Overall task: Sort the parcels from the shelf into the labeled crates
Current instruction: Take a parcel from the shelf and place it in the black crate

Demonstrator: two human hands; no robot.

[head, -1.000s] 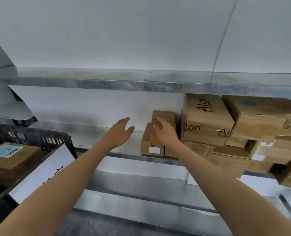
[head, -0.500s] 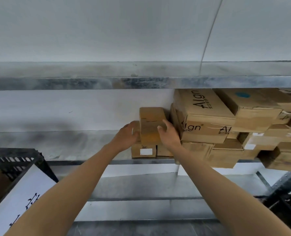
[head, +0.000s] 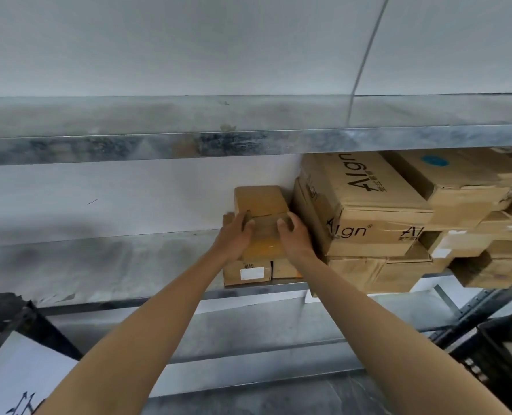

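A small brown cardboard parcel (head: 260, 205) sits on top of two low boxes (head: 248, 272) on the metal shelf (head: 99, 259). My left hand (head: 234, 238) grips its left side with fingers curled over the top edge. My right hand (head: 293, 235) grips its right side the same way. To the right stands a stack of larger parcels, among them an "Align" box (head: 365, 205).
A black crate with a white label (head: 15, 375) stands at the lower left. Another black crate (head: 500, 348) shows at the lower right. An upper shelf board (head: 189, 145) runs across above the parcels. More cardboard boxes (head: 488, 235) fill the shelf's right end.
My left hand came in from the open shelf to the parcel's left side. Both hands now close round the small parcel; the camera has shifted right.
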